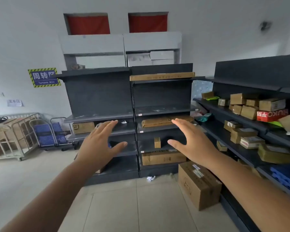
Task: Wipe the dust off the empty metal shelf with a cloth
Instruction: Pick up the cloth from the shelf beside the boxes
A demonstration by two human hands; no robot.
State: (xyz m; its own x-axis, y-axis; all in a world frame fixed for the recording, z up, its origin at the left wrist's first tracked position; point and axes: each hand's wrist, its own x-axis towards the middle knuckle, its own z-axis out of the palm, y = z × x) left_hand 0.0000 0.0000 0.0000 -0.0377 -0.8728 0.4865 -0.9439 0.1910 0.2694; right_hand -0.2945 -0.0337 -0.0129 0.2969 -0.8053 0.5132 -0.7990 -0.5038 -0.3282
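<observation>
A dark grey metal shelf unit (99, 96) stands against the far wall, in two bays. Its upper boards (162, 108) are bare and show pale dust streaks. My left hand (100, 143) and my right hand (191, 141) are both stretched out in front of the unit, palms forward, fingers spread, holding nothing. A small white crumpled thing (123, 122) lies on the left bay's lower board; I cannot tell whether it is a cloth. No cloth is in either hand.
Cardboard boxes (163, 157) fill the lower boards, and a large carton (198, 184) stands on the floor at the right. A second shelf unit (251, 113) with several parcels runs along the right. Blue carts (52, 133) and a wire cage trolley (12, 136) stand left. Crumpled paper (150, 178) lies on the tiles.
</observation>
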